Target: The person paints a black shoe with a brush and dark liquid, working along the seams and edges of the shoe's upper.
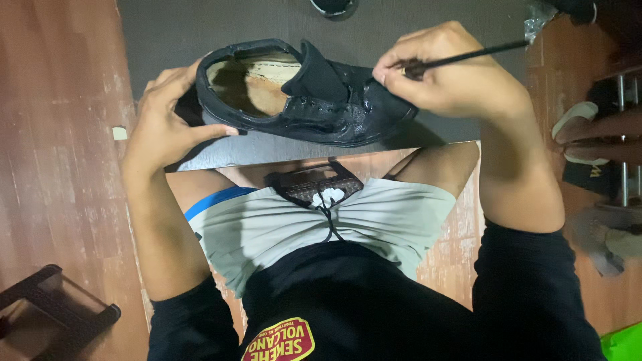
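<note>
black shoe (314, 93) lying on its side on grey mat (200, 27), sole toward person | left hand (164, 124) gripping shoe heel, fingers curled round rim | right hand (455, 80) over shoe toe, fingers pinched tight on thin black brush (468, 57)

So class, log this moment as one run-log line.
left hand: steadies black shoe at heel | right hand: holds thin brush to shoe's laces | surface: dark mat

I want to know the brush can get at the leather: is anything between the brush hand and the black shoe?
Nothing visible does. The right hand holds the thin brush directly against the black shoe, near the laces, while the left hand grips the heel end.
</note>
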